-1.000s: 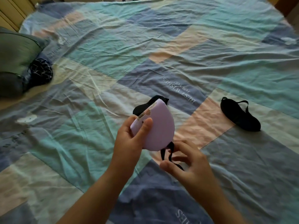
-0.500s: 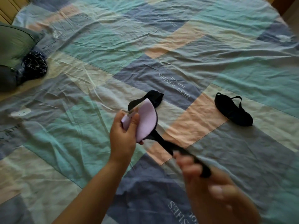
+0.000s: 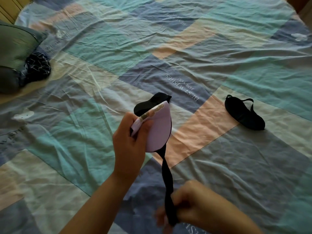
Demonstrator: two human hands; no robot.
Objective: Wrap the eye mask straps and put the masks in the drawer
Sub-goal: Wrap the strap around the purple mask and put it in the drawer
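Left hand point(image 3: 130, 146) grips the folded lilac mask point(image 3: 157, 130) by its edge, held above the bedsheet point(image 3: 84, 149). Its black strap point(image 3: 168, 183), slack a second ago, is now drawn taut down to the right hand point(image 3: 199, 208), closed around its end: ready for winding. A second black mask point(image 3: 244, 115) lies well right, unwrapped. No drawer visible.
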